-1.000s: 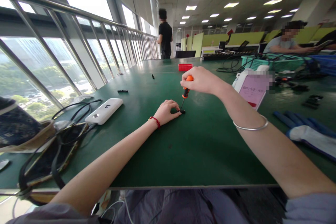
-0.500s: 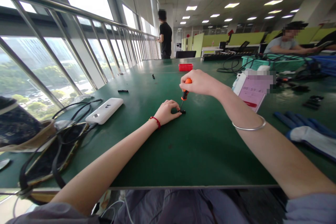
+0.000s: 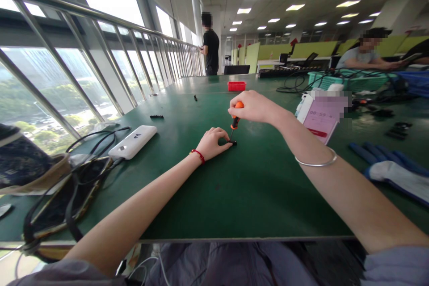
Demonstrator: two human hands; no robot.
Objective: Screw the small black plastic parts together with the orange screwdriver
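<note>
My right hand (image 3: 250,106) is closed around the orange and black handle of a screwdriver (image 3: 236,121), held nearly upright with its shaft pointing down. The tip meets a small black part (image 3: 234,143) lying on the green table (image 3: 214,205). My left hand (image 3: 214,143) rests on the table and pinches that part between thumb and fingers. Most of the part is hidden by the fingertips, so its exact kind does not show.
Left stand a white power bank (image 3: 133,143) with cables and a dark tray (image 3: 72,196). Small black pieces (image 3: 156,117) and a red box (image 3: 236,86) lie farther back. To the right are a phone (image 3: 321,116), blue-white gloves (image 3: 398,176) and a green basket (image 3: 348,81). Two people are beyond.
The screwdriver and my right hand have barely moved, perhaps slightly lower. My left hand keeps its pinch on the black part.
</note>
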